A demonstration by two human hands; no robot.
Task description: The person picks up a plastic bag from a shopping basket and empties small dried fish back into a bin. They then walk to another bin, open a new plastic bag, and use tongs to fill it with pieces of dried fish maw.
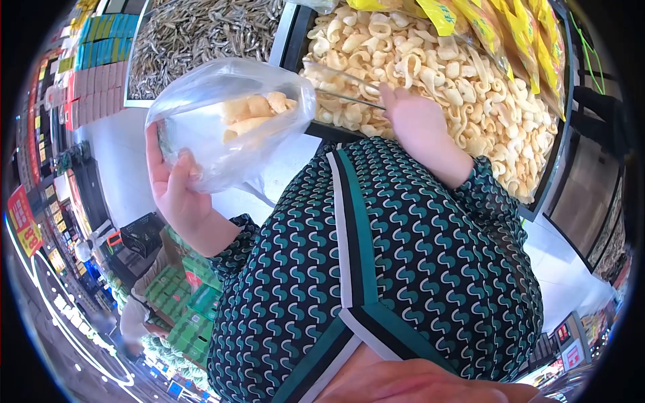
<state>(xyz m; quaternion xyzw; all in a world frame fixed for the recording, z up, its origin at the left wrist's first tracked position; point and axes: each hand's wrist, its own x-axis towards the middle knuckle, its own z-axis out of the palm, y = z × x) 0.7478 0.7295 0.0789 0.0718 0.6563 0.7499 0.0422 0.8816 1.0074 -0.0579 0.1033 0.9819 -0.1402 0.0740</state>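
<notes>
My left hand is closed on a clear plastic bag, its thumb and fingers gripping the lower left side. A few pale yellow puffed pieces show inside, near the mouth, which faces right. In my right hand is a pair of metal tongs, the arms slightly apart and pointing left at the bag's opening. Below and around the tongs lies a bin of cream-coloured curled, puffed pieces. Their tips are partly hard to make out against the bag and the bin.
Left of this bin is another with small dried fish. Yellow packets lie along the right bin's far edge. A dark frame divides the bins. Stacked boxes stand at far left, green cartons and a person lower left.
</notes>
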